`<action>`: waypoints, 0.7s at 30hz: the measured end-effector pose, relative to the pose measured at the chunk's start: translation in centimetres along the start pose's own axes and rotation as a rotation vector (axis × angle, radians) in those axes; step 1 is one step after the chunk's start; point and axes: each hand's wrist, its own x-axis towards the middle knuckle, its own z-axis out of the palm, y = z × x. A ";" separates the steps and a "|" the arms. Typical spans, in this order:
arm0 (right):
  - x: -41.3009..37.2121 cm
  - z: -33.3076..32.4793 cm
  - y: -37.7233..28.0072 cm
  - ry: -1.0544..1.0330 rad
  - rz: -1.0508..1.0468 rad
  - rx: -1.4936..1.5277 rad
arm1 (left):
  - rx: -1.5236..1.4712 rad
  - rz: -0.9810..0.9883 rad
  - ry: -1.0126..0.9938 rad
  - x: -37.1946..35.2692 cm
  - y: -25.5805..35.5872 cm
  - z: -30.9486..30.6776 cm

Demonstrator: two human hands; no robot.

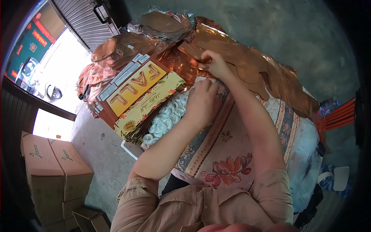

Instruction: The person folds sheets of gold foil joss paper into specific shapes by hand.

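Observation:
My right hand pinches the edge of a copper-coloured foil piece at the upper middle of the table. Close below it, my left hand is bent over the patterned tablecloth, beside white rolled coils; its fingertips are hard to make out, and what they hold, if anything, is hidden. Left of the coils lies a stack of printed "Hello Fall" cards, with yellow "FALL" packaging behind it.
Copper foil sheets spread along the table's far right side. Clear-wrapped foil bundles lie at the far left. Cardboard boxes stand on the floor at left. Orange-red rods and plastic bottles are at right.

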 end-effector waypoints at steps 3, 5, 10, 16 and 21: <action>-0.3 0.2 -2.0 -0.139 -0.138 -0.392 | 0.085 -0.061 0.204 0.3 0.0 -0.6; -0.2 0.1 -2.5 -0.235 -0.122 -0.414 | 0.197 -0.059 0.267 0.4 -0.3 -0.7; -0.8 -0.4 -2.9 -0.450 0.018 -0.511 | 0.321 -0.289 0.042 0.0 -0.9 0.3; -1.7 1.6 -1.1 -0.251 -0.231 -0.487 | 0.290 -0.312 -0.063 0.2 -1.0 -0.4; -2.4 3.1 -0.6 -0.153 -0.355 -0.723 | 0.304 -0.272 0.080 0.1 -1.8 0.4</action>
